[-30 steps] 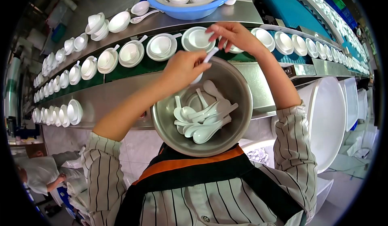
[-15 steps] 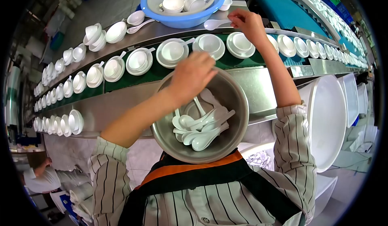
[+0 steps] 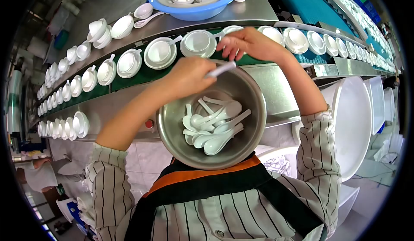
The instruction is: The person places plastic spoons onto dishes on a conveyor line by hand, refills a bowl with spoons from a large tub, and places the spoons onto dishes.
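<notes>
My left hand (image 3: pixel 192 76) is closed around a white spoon (image 3: pixel 222 69), over the far rim of a metal basin (image 3: pixel 255 131); part of that spoon is hidden in my fingers. Several white spoons (image 3: pixel 217 140) lie heaped in the basin. My right hand (image 3: pixel 242 45) is raised just beyond the rim, fingers loosely curved and apart, with nothing visible in them. It partly covers a white bowl set (image 3: pixel 232 29) on the green belt (image 3: pixel 248 61). To the left of it, another bowl set (image 3: pixel 198 42) has a spoon handle (image 3: pixel 218 34) sticking out.
A row of bowl sets (image 3: pixel 160 51) runs along the belt. On the far metal ledge (image 3: pixel 254 13) stand a blue basin (image 3: pixel 202 13) of bowls, a stray spoon (image 3: pixel 148 21) and stacked bowls (image 3: pixel 122 27). Large white tubs (image 3: pixel 351 129) stand at right.
Bowl sets have shifted left along the belt. The spoon under my right hand has left the ledge, and that hand came nearer and opened. A spoon now shows in my left hand.
</notes>
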A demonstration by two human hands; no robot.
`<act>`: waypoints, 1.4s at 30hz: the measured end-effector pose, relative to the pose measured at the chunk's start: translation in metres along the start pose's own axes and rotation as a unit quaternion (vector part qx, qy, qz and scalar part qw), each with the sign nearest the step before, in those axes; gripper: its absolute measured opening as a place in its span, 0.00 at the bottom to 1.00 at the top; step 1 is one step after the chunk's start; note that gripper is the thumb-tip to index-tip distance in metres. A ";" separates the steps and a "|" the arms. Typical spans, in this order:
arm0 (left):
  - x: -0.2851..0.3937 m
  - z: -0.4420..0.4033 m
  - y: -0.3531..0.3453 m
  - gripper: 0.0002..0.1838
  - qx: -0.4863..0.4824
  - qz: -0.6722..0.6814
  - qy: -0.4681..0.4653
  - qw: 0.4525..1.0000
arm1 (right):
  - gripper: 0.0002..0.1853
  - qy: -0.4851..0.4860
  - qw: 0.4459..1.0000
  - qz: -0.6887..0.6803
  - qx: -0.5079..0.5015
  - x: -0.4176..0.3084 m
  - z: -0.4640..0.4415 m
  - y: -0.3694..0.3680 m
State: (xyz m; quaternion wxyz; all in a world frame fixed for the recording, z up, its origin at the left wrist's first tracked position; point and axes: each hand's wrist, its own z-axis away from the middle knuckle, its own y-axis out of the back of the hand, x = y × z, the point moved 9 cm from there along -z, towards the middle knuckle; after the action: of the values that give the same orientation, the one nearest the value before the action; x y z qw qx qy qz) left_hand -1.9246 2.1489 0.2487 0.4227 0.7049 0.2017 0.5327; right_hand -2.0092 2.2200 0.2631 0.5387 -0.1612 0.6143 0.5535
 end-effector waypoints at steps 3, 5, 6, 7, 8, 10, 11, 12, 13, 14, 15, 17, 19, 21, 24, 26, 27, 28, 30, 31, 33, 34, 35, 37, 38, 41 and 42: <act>0.002 -0.010 0.025 0.11 0.120 -0.042 0.010 0.992 | 0.13 0.044 0.997 0.056 0.003 -0.025 0.010 -0.010; 0.012 -0.008 0.041 0.15 0.238 -0.072 -0.016 0.969 | 0.11 0.027 0.994 0.018 0.101 -0.018 0.010 0.012; 0.021 0.000 0.053 0.17 0.322 -0.088 -0.043 0.942 | 0.11 0.058 0.989 0.003 0.133 -0.016 0.008 0.026; 0.030 0.011 0.063 0.19 0.404 -0.104 -0.071 0.906 | 0.10 0.089 0.982 -0.012 0.164 -0.012 0.007 0.043; 0.029 0.016 0.061 0.24 0.388 -0.107 -0.044 0.914 | 0.10 0.083 0.976 0.006 0.200 -0.001 0.004 0.062; 0.026 0.017 0.020 0.24 0.194 -0.096 -0.025 0.976 | 0.10 0.107 0.940 0.133 0.297 0.005 0.004 0.087; 0.024 0.022 -0.005 0.24 0.092 -0.089 -0.013 0.992 | 0.10 0.102 0.910 0.225 0.333 0.005 0.003 0.093; 0.026 0.028 -0.032 0.22 0.005 -0.092 -0.007 0.996 | 0.10 0.100 0.900 0.261 0.335 0.016 -0.007 0.093; 0.026 0.035 -0.059 0.21 -0.081 -0.096 -0.001 0.992 | 0.10 0.101 0.888 0.297 0.337 0.027 -0.017 0.089; 0.025 0.041 -0.075 0.19 -0.096 -0.089 -0.014 0.991 | 0.08 0.105 0.881 0.324 0.329 0.034 -0.026 0.082; 0.025 0.045 -0.085 0.18 -0.111 -0.082 -0.027 0.990 | 0.07 0.094 0.881 0.337 0.318 0.046 -0.037 0.073; 0.017 0.046 -0.082 0.13 -0.112 -0.041 0.004 0.993 | 0.08 0.119 0.888 0.364 0.253 0.062 -0.055 0.051; 0.002 0.046 -0.071 0.11 -0.122 -0.033 0.078 0.989 | 0.10 0.164 0.879 0.399 0.202 0.070 -0.060 0.033; -0.005 0.049 -0.053 0.10 -0.064 0.008 0.058 0.996 | 0.13 0.238 0.834 0.443 0.228 0.033 -0.047 0.021; -0.017 0.049 -0.029 0.12 -0.043 0.093 0.085 0.991 | 0.18 0.034 0.988 0.128 0.077 -0.013 -0.023 -0.003; -0.020 0.042 -0.005 0.12 0.057 0.146 0.063 0.986 | 0.24 0.057 0.992 0.075 -0.083 -0.044 0.002 -0.048; -0.018 0.040 0.007 0.13 0.105 0.172 0.049 0.978 | 0.25 0.113 0.979 0.154 -0.075 -0.054 0.010 -0.060; -0.020 0.038 0.009 0.13 0.104 0.243 0.091 0.960 | 0.26 0.136 0.969 0.206 -0.012 -0.058 0.014 -0.060; -0.025 0.036 0.012 0.12 0.118 0.321 0.140 0.929 | 0.27 0.164 0.949 0.255 0.086 -0.063 0.019 -0.056; -0.028 0.036 0.013 0.11 0.125 0.358 0.165 0.910 | 0.26 0.146 0.957 0.233 0.091 -0.062 0.021 -0.053; -0.031 0.036 0.014 0.09 0.111 0.441 0.175 0.874 | 0.25 0.108 0.972 0.184 0.101 -0.059 0.025 -0.046; -0.033 0.036 0.015 0.09 0.123 0.483 0.167 0.851 | 0.20 0.114 0.973 0.164 0.113 -0.058 0.027 -0.040; -0.035 0.035 0.018 0.08 0.135 0.523 0.158 0.826 | 0.19 0.118 0.968 0.173 0.136 -0.056 0.029 -0.031; -0.045 0.031 0.036 0.08 0.172 0.516 0.136 0.828 | 0.15 0.127 0.957 0.192 0.179 -0.053 0.033 -0.011; -0.054 0.028 0.045 0.08 0.192 0.502 0.125 0.834 | 0.11 0.091 0.964 0.112 0.225 -0.038 0.031 0.008; -0.075 0.019 0.063 0.08 0.225 0.429 0.136 0.865 | 0.08 0.106 0.919 -0.013 0.379 0.007 0.025 0.084; -0.083 0.014 0.065 0.07 0.225 0.402 0.140 0.876 | 0.08 0.113 0.899 -0.065 0.419 0.038 0.016 0.110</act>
State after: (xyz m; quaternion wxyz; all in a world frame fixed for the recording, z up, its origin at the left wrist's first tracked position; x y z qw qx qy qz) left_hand -1.9519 2.0460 0.2522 -0.0307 0.7197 0.0725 0.6898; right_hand -2.1032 2.2858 0.2900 0.5184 -0.0221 0.8342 0.1868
